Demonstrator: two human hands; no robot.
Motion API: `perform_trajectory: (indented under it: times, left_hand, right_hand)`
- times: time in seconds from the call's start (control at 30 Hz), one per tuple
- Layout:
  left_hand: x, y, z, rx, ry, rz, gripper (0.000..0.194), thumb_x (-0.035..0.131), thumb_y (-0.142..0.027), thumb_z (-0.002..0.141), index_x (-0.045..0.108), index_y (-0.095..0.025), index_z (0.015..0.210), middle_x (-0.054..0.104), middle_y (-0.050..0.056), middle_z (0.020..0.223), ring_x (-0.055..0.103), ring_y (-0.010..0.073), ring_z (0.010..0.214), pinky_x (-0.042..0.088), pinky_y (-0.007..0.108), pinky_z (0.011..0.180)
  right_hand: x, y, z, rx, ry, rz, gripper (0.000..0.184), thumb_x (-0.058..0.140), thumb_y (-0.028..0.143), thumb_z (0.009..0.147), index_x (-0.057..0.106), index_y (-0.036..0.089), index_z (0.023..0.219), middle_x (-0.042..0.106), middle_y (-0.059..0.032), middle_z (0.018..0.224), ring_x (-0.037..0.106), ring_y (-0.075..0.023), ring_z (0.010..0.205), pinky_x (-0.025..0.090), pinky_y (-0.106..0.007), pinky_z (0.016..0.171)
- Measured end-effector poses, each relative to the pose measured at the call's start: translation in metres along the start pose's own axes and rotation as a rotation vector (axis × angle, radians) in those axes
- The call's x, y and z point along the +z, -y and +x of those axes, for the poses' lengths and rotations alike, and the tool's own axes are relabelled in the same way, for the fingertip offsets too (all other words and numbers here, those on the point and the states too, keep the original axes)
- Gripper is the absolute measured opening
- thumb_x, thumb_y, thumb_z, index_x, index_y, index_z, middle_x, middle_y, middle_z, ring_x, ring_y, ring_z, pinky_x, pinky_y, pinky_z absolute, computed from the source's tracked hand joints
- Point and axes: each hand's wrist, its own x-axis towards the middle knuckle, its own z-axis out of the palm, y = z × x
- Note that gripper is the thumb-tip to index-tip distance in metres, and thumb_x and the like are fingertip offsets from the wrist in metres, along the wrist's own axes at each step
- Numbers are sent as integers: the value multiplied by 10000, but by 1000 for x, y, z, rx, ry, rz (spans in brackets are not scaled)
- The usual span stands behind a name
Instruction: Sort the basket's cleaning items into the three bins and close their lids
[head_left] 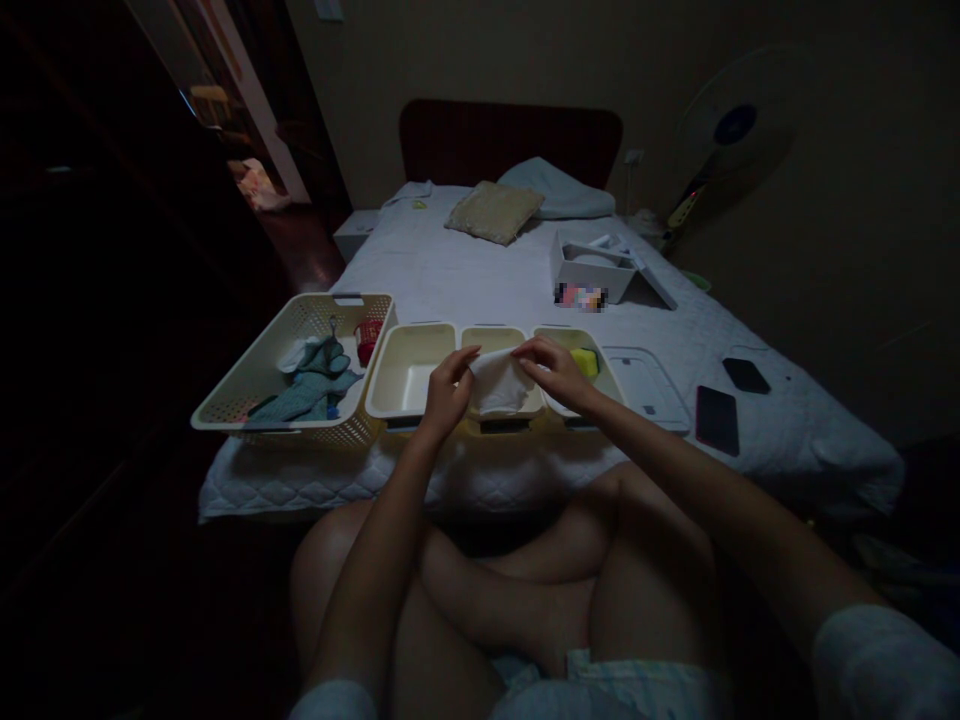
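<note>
A small piece of thin white cloth point(501, 384) hangs over the middle cream bin point(493, 335); its exact kind is hard to make out in the dim light. My left hand point(450, 385) pinches its upper left corner. On the other side, my right hand point(555, 370) grips the upper right edge between closed fingertips. To the left of it stands another cream bin point(409, 345), and the right-hand bin point(607, 375) holds a yellow sponge-like block point(585, 362), partly hidden by my right hand and forearm.
A perforated basket point(225, 405) at left contains a grey-green knitted item point(311, 390) and a red container point(367, 342). Right of the bins lie a pale lid point(649, 390) and two dark phones point(718, 420). Farther back are a white box point(592, 270), a beige cushion point(495, 211) and a fan point(735, 125).
</note>
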Motion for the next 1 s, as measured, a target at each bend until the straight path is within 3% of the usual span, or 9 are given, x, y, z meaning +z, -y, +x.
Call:
perform_trajectory:
  times: [0.2,0.33,0.47,0.53,0.63,0.77,0.9,1.0]
  left_hand:
    - [5,0,0,-296,29,-193,238,542,-348,740,616,-141,831,624,25,794,551,145,775,420,231,703]
    - [8,6,-2,-360,-10,-308,258,532,-403,749,581,-149,741,565,-17,672,496,109,670,378,196,610]
    - [12,6,-3,-403,-43,-487,270,574,-420,729,558,-153,766,574,-17,675,504,105,647,384,201,604]
    - [13,4,-3,-428,-43,-577,285,600,-426,710,554,-154,785,597,-6,694,532,118,672,407,217,631]
    - [13,1,-3,-448,-61,-653,296,637,-419,683,556,-154,785,625,10,717,569,136,719,432,236,674]
    - [11,-7,-2,-471,-86,-724,317,675,-409,651,571,-159,816,654,23,750,607,172,826,459,268,743]
    - [8,-11,-2,-516,-110,-766,337,697,-396,637,592,-162,856,674,25,774,616,192,893,470,286,787]
    - [9,-11,-1,-559,-128,-766,367,695,-406,642,607,-149,890,685,38,804,621,204,908,477,298,796]
  right_hand:
    - [3,0,5,182,-62,147,210,609,324,698,619,172,843,579,-21,786,523,-130,703,424,-255,628]
    - [2,2,8,267,-82,240,286,634,313,656,603,183,909,589,-20,863,527,-128,735,431,-266,665]
    - [1,3,11,313,-149,283,416,678,324,624,582,204,1010,568,-24,942,514,-137,866,424,-271,758]
    - [1,3,10,429,-114,326,467,676,367,641,562,212,1066,570,-23,931,518,-138,869,425,-270,750]
    - [1,-1,8,594,49,433,439,644,452,691,571,217,1055,595,-31,948,540,-138,847,429,-270,719]
    - [1,-7,3,593,202,555,332,653,445,703,632,200,927,633,-30,954,560,-126,843,426,-259,756]
    - [-1,-5,1,595,243,683,308,713,354,650,646,178,893,651,-31,898,580,-120,789,444,-248,745]
    - [0,-2,0,622,241,732,311,740,296,608,633,179,876,648,-13,822,577,-107,686,460,-233,648]
